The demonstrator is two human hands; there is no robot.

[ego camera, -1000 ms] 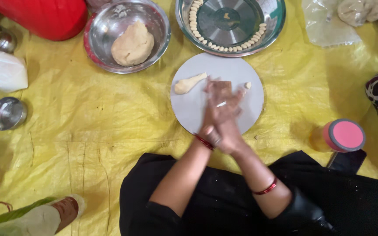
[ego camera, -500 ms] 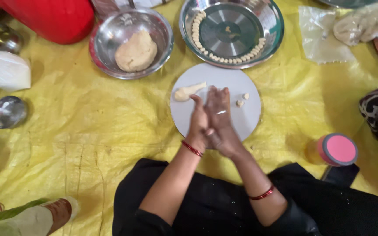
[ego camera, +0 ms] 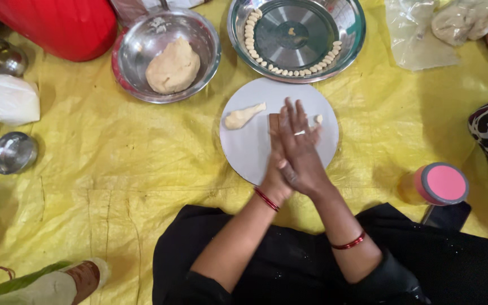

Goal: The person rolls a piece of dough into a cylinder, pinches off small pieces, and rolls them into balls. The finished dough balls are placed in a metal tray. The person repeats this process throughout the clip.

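My right hand (ego camera: 299,149) lies flat on top of my left hand (ego camera: 274,179), palms pressed together and fingers straight, above a white round board (ego camera: 244,155). Whatever is between the palms is hidden. On the board, left of the hands, rests a cone-shaped dough piece (ego camera: 244,116). A tiny dough bit (ego camera: 318,119) sits just right of my fingertips. Beyond the board stands a steel plate (ego camera: 347,49) with several small dough pieces (ego camera: 249,42) lined along its rim. A steel bowl (ego camera: 136,85) at the upper left holds a dough lump (ego camera: 173,65).
Everything sits on a yellow sheet (ego camera: 114,164). Around it are a pink-lidded container (ego camera: 444,183) and a dark phone (ego camera: 446,216) at right, a plastic bag of dough (ego camera: 458,22), a red vessel (ego camera: 57,25), a white pouch (ego camera: 4,99), a small steel cup (ego camera: 12,151), and another person's foot (ego camera: 86,277).
My palms have slid against each other, the right hand moving forward over the left. The fingers have straightened out over the board.
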